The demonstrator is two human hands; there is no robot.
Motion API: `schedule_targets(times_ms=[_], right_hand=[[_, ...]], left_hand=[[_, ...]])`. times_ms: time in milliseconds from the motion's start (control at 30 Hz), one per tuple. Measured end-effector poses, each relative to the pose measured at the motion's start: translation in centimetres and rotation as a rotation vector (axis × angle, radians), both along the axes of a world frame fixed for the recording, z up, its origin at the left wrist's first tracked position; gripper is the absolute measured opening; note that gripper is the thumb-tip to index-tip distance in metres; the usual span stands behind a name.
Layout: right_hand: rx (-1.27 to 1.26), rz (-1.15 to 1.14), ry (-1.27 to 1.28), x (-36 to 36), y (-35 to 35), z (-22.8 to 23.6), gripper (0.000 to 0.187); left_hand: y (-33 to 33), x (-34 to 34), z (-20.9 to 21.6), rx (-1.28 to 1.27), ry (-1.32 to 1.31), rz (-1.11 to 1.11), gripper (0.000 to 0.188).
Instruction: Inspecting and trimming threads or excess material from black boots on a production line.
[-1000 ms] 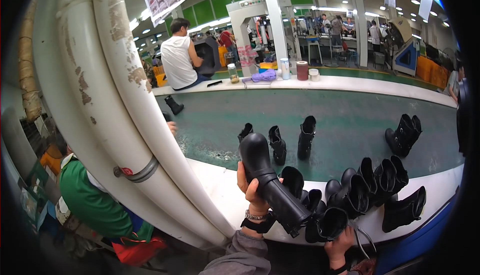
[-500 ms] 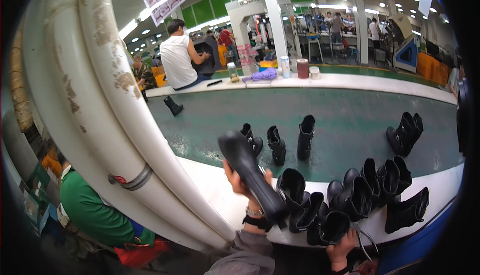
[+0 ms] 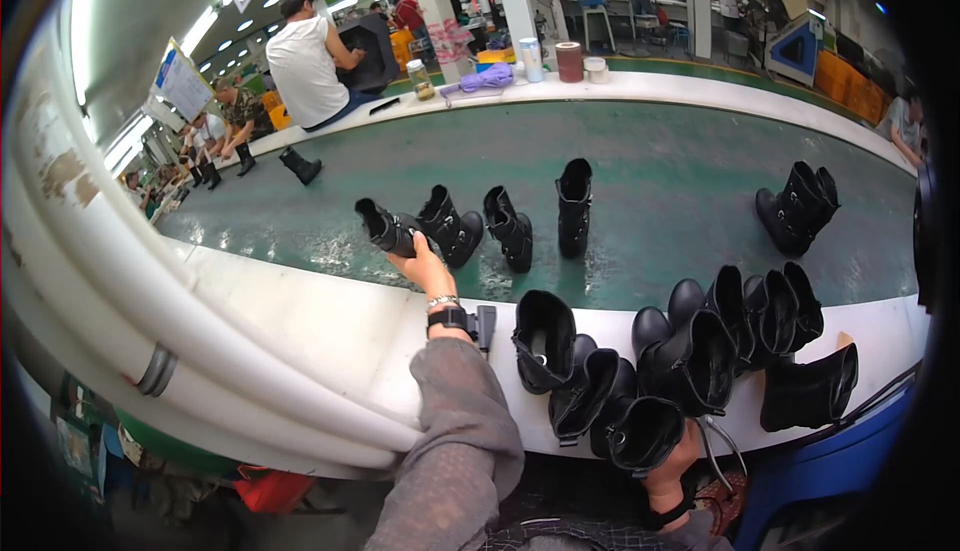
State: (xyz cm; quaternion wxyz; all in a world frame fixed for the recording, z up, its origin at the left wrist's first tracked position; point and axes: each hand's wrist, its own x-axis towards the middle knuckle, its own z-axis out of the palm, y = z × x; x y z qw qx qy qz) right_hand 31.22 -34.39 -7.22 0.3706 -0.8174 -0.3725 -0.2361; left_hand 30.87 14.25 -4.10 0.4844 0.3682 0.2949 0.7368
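Far left: lone boot (image 3: 301,166) on the green belt (image 3: 680,166), well apart from you

Centre left: your left hand (image 3: 426,269) grips a black boot (image 3: 384,226) at its toe end, over the near side of the belt; cannot tell whether the sole bears on it

Just right: buckled boot (image 3: 452,231), narrow boot (image 3: 510,231) and tall boot (image 3: 574,209) stand in a loose row on the belt, clear of your hands; with yours they make four, judged set out except the one you hold

Near right: boot cluster (image 3: 702,363) crowds the white ledge (image 3: 330,316), judged the portion left; overlap makes the count uncertain

Your right hand (image 3: 674,463) is against the nearest boot (image 3: 642,435), grey handles (image 3: 738,453) beside it; finger closure hidden, cannot tell

Far right: boot pair (image 3: 797,209) upright on the belt; nearer, one lying boot (image 3: 812,389) at the cluster's right end, on the ledge
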Motion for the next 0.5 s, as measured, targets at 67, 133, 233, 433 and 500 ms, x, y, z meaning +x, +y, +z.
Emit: schedule_targets(times_ms=[67, 133, 233, 433, 500], right_hand=[[0.003, -0.018, 0.021, 0.0, 0.0, 0.0, 0.044], [0.073, 0.016, 0.066, 0.0, -0.1, -0.1, 0.032], [0.01, 0.004, 0.01, 0.1, -0.3, -0.4, 0.03], [-0.02, -0.002, -0.013, 0.4, -0.6, -1.5, 0.048], [0.003, -0.017, 0.003, 0.2, -0.8, -1.6, 0.047]], left_hand=[[2.5, 0.3, -1.4, -0.02, 0.268, 0.138, 0.049], [3.8, 0.2, -2.6, -0.313, 0.558, 0.26, 0.037], [3.6, 0.0, -3.9, -0.654, 0.411, 0.106, 0.038], [1.4, 1.7, -3.3, -0.244, 0.802, 0.03, 0.039], [1.0, 2.2, -3.4, -0.312, 0.992, 0.115, 0.047]])
